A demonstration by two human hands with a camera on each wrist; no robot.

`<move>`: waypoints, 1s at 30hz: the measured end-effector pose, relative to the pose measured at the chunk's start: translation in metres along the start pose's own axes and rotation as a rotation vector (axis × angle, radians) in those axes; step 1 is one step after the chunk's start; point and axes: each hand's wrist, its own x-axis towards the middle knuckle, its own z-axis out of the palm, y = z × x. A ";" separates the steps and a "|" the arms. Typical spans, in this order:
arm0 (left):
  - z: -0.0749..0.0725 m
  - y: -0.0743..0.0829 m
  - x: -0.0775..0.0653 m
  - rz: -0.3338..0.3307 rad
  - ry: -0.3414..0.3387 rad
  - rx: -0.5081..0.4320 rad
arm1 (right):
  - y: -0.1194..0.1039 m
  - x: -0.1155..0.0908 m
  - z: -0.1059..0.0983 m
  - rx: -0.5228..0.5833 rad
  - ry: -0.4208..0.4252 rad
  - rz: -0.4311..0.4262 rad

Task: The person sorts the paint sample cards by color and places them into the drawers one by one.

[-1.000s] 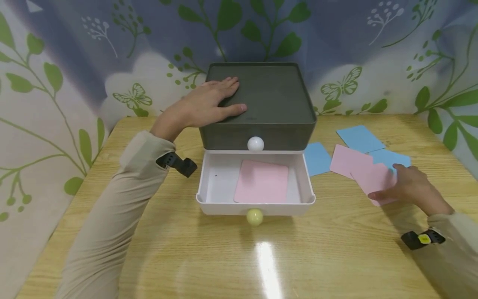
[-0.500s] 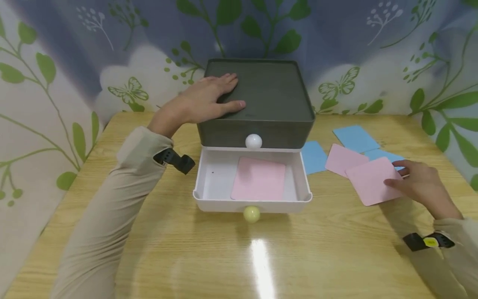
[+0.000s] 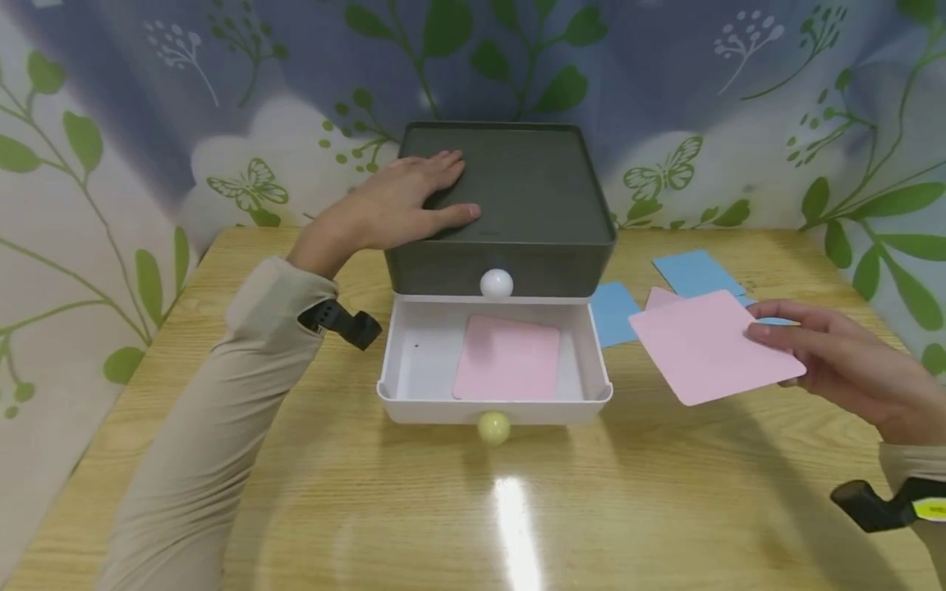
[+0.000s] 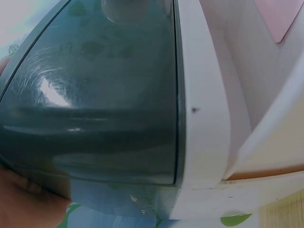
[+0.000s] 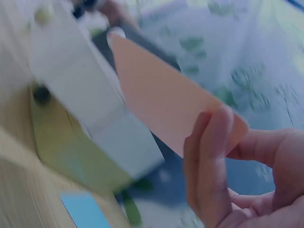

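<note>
The pink card (image 3: 709, 349) is a thin, flat, nearly square sheet with straight edges, rounded corners and a plain, evenly coloured face; the right wrist view renders it closer to peach. It is held tilted above the surface (image 3: 332, 509), to the right of the dark grey box (image 3: 532, 189) and well apart from it, one corner pointing toward the box's drawer side. The right hand (image 3: 850, 353) pinches it near its far-right edge, thumb on the upper face and fingers beneath. Behind it, to the right of the box, lie a blue card (image 3: 615, 316) just beside the box's drawer, a second blue card (image 3: 698, 272) farther back, a mostly hidden pink piece (image 3: 663, 297) between them, and a strip of further blue (image 3: 776, 321) near the right hand's fingers. Below the box's front, a white drawer (image 3: 424, 410) stands pulled out with a pale yellow knob (image 3: 493, 428); inside it another pink card (image 3: 508, 359) lies flat, right of the drawer's middle. A white knob (image 3: 497, 284) sits on the box's own front. The left hand (image 3: 402, 201) rests flat on the left part of the box's top, fingers extended and gripping nothing. Behind the box hangs a leaf-and-butterfly patterned cloth (image 3: 266, 131).
</note>
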 end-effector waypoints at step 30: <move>0.001 -0.002 0.000 -0.004 0.002 0.003 | 0.024 0.043 0.010 -0.934 0.289 0.004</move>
